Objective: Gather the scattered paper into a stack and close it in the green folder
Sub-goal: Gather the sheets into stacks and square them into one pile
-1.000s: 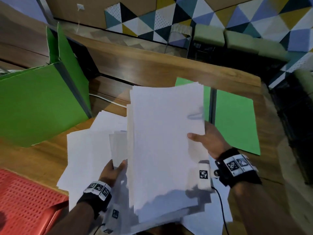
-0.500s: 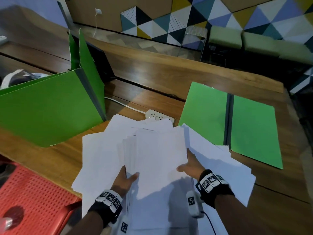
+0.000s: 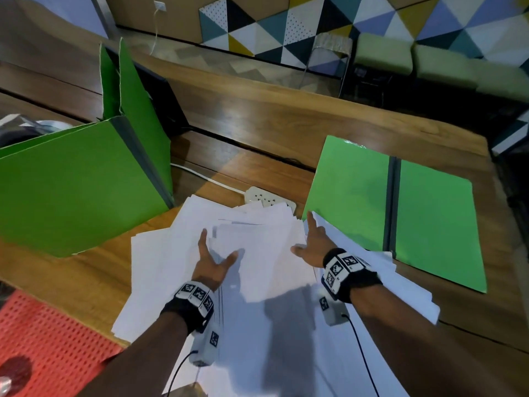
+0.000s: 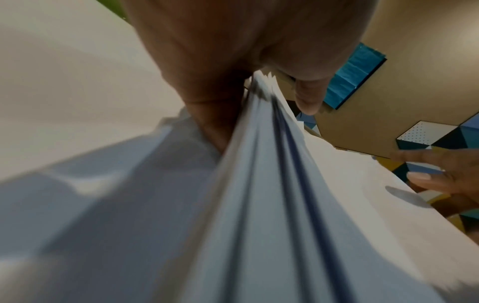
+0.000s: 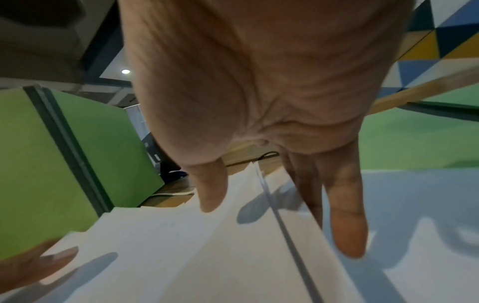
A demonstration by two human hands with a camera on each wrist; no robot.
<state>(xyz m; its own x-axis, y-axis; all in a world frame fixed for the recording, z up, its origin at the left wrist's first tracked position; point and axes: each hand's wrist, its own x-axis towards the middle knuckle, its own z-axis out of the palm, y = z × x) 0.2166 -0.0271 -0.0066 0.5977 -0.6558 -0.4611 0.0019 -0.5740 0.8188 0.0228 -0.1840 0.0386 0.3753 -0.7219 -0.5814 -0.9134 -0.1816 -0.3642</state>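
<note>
A bundle of white paper (image 3: pixel 257 253) lies on top of loose sheets (image 3: pixel 154 270) spread over the wooden table. My left hand (image 3: pixel 214 253) rests along the bundle's left edge, fingers straight and thumb spread over the top sheet. In the left wrist view the bundle's edge (image 4: pixel 259 174) runs into the web of that thumb. My right hand (image 3: pixel 307 239) lies along the right edge with fingers (image 5: pixel 344 215) straight, holding nothing. The green folder (image 3: pixel 352 196) lies open flat to the right, its near corner under some sheets.
A second green folder (image 3: pixel 71 190) stands propped open at the left. A white power strip (image 3: pixel 266 197) with its cable lies just beyond the papers. A red perforated seat (image 3: pixel 48 339) is at the lower left. The table's right edge (image 3: pixel 492 196) runs past the flat folder.
The bundle, held upright in both hands a second ago, has come down flat onto the loose sheets. Both hands have let go and spread open along its sides.
</note>
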